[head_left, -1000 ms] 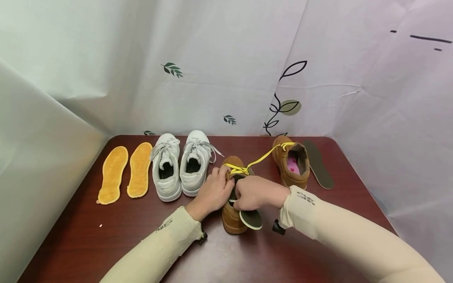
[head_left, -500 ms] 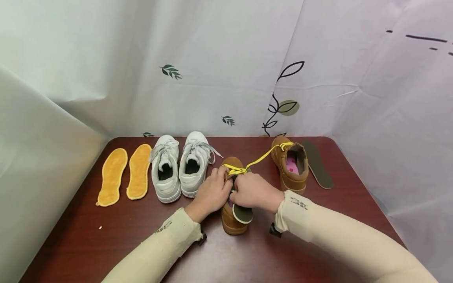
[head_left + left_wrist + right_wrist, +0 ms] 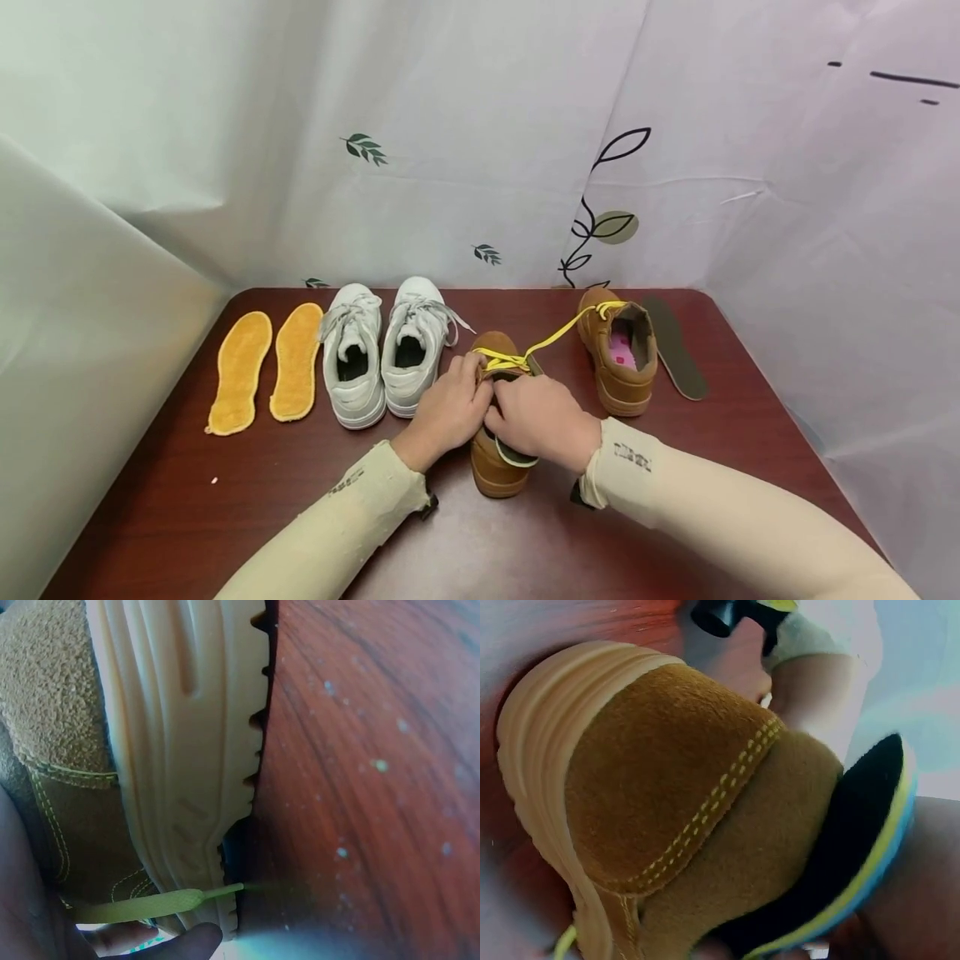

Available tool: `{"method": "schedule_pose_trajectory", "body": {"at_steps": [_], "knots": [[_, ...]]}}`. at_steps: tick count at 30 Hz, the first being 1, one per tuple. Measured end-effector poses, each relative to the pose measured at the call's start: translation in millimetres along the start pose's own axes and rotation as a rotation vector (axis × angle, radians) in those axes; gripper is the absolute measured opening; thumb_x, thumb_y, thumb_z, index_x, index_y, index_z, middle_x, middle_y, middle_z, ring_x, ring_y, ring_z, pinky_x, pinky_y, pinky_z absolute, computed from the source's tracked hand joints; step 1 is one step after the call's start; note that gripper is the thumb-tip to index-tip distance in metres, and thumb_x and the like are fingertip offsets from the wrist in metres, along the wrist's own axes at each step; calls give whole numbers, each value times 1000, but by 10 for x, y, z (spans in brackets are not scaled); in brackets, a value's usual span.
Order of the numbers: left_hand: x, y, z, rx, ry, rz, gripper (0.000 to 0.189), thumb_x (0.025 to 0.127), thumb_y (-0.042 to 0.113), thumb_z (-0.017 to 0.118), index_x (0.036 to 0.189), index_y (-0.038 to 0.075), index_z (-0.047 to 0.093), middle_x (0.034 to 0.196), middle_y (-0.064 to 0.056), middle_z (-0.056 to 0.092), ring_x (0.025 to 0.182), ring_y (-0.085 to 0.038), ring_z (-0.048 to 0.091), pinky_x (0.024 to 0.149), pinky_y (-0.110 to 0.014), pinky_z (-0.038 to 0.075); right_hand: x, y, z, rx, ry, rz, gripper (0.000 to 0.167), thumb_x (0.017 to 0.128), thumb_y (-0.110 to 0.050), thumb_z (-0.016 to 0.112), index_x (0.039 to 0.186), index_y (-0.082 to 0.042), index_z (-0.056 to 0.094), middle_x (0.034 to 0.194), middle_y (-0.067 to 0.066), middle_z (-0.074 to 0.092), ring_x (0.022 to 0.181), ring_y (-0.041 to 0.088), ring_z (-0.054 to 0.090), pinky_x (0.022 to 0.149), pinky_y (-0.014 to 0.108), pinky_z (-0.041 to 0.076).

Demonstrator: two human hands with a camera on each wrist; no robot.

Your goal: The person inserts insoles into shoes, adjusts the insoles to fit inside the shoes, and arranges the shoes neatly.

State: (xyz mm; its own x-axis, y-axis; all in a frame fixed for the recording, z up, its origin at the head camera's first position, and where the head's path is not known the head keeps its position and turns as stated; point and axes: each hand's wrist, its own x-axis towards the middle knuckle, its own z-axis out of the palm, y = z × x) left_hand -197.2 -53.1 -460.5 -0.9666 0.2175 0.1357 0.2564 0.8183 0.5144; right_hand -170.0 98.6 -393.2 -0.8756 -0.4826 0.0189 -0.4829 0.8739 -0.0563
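A brown suede shoe (image 3: 495, 471) with yellow laces (image 3: 501, 360) stands on the table, toe pointing away. My left hand (image 3: 447, 410) grips its left side near the opening. In the left wrist view, the pale sole (image 3: 187, 742) and a lace end (image 3: 150, 906) lie close to my fingers. My right hand (image 3: 542, 419) is at the opening and pinches a dark insole (image 3: 517, 457), whose front part is hidden inside the shoe. In the right wrist view, the insole (image 3: 866, 802) sticks up over the heel collar, showing a yellow and blue edge.
A second brown shoe (image 3: 624, 392) with a pink inside stands at the right, a lace (image 3: 558, 333) stretching toward it. Beside it lies another dark insole (image 3: 678, 354). On the left are two white sneakers (image 3: 354, 400) and two orange insoles (image 3: 242, 367).
My right hand has moved slightly left and the insole has gone deeper into the shoe, with less of its heel end sticking out. The left hand stays in place on the shoe.
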Motion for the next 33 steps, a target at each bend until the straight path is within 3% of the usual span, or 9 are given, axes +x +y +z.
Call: {"method": "schedule_pose_trajectory", "body": {"at_steps": [6, 12, 16, 23, 28, 33], "knots": [[7, 14, -2, 22, 8, -9, 29, 101, 39, 39, 122, 22, 49, 109, -5, 54, 78, -24, 62, 60, -42, 49, -120, -40, -91, -126, -38, 6, 35, 88, -52, 58, 77, -19, 62, 60, 0, 52, 52, 24, 55, 41, 41, 42], [0, 19, 5, 22, 0, -21, 30, 100, 41, 40, 122, 23, 49, 110, -4, 54, 81, -25, 62, 61, -43, 49, -137, -2, -186, -85, -179, 6, 47, 86, -67, 55, 74, -22, 59, 58, -3, 54, 57, 26, 59, 48, 44, 46], [-6, 14, 23, 21, -1, -20, 30, 100, 41, 39, 122, 23, 49, 109, -4, 53, 81, -25, 62, 61, -43, 49, -137, 70, -212, 37, -238, -29, 39, 86, -59, 58, 71, -24, 56, 57, -6, 53, 55, 19, 56, 51, 39, 46], [-6, 22, 26, 24, 11, -25, 29, 100, 40, 41, 121, 23, 50, 108, -4, 54, 81, -26, 63, 60, -44, 49, -98, 165, -218, 221, -226, -47, 35, 82, -32, 63, 51, -22, 51, 46, -13, 39, 42, 9, 42, 44, 28, 35], [2, 32, 29, 32, 12, -26, 29, 100, 40, 40, 121, 22, 50, 109, -5, 54, 81, -26, 63, 60, -44, 49, -69, 142, -188, 253, -198, -44, 35, 81, -23, 62, 49, -21, 48, 45, -13, 35, 42, 9, 39, 43, 27, 34], [15, 32, 24, 31, 7, -27, 30, 100, 40, 39, 122, 22, 50, 109, -5, 54, 79, -25, 61, 60, -43, 49, -17, 92, -133, 216, -144, -41, 33, 81, -22, 59, 50, -20, 49, 47, -10, 38, 44, 11, 42, 45, 29, 37]]}}
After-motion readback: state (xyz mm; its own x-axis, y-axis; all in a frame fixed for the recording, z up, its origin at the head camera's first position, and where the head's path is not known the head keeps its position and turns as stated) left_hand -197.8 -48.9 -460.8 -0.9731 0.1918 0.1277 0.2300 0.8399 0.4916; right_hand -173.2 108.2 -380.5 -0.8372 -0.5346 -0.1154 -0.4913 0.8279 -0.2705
